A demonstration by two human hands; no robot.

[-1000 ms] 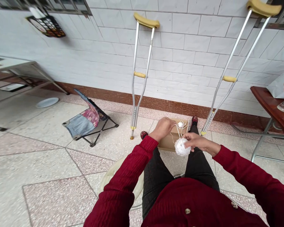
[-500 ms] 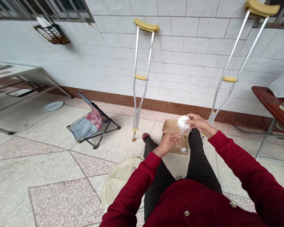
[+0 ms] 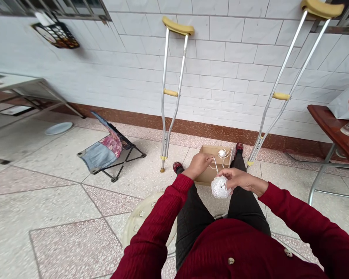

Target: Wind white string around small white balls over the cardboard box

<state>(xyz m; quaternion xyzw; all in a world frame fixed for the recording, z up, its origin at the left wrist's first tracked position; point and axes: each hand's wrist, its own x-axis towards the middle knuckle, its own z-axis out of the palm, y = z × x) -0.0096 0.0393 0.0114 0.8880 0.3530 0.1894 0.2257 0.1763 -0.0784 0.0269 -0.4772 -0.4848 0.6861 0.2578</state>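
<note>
Right grip (image 3: pixel 241 179) clamped on white yarn ball (image 3: pixel 220 187), left grip (image 3: pixel 198 166) pinching strand (image 3: pixel 216 167), above cardboard box (image 3: pixel 205 177)

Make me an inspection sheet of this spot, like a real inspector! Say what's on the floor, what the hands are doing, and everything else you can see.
Surface: speckled terrazzo floor tiles.
Job's things: white yarn ball; white string running toward a smaller white ball in a cardboard box.
Clutter: folding stool with patchwork denim seat; white plate on the floor.
Grippers: left hand holds the string above the box; right hand holds the yarn ball.
Cables: nothing seen.
Surroundings: two aluminium crutches by a white tiled wall; brown-topped table at right.
</note>
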